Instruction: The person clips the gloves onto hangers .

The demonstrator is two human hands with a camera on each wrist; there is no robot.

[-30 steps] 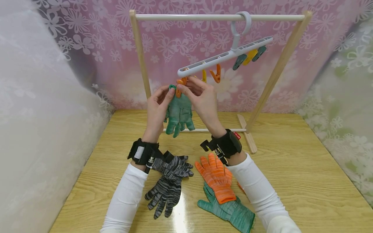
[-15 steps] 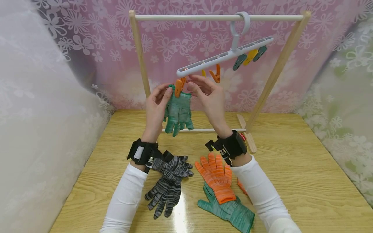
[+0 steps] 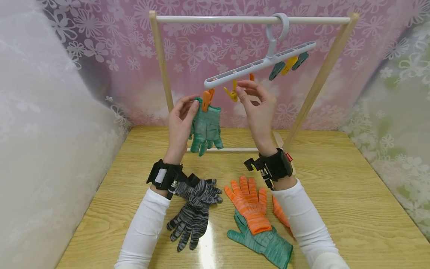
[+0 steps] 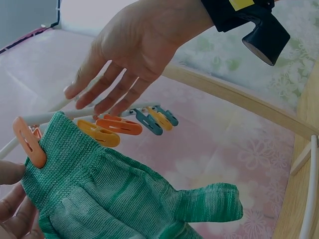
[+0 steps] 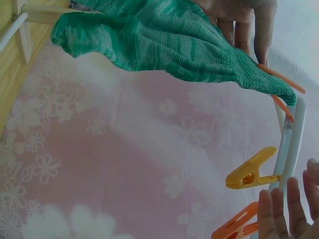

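Note:
A green knit glove (image 3: 206, 129) hangs fingers down from an orange clip (image 3: 206, 101) at the low left end of the white hanger (image 3: 248, 68). My left hand (image 3: 179, 121) pinches the glove's cuff by its left corner, beside the clip. My right hand (image 3: 261, 112) is off the glove, its fingertips close by a yellow clip (image 3: 231, 94) on the hanger. In the left wrist view the right hand (image 4: 137, 47) has extended fingers and holds nothing. Another orange clip (image 5: 238, 223) shows near those fingers in the right wrist view.
The tilted hanger hooks over the white bar (image 3: 208, 19) of a wooden rack. Green and yellow clips (image 3: 288, 65) hang at its right end. Black-grey gloves (image 3: 193, 216), an orange glove (image 3: 250, 205) and another green glove (image 3: 265, 244) lie on the wooden table (image 3: 342, 209).
My right hand has let go of the orange clip at the green glove's cuff and moved right, beside the yellow clip. The left hand has stayed at the cuff.

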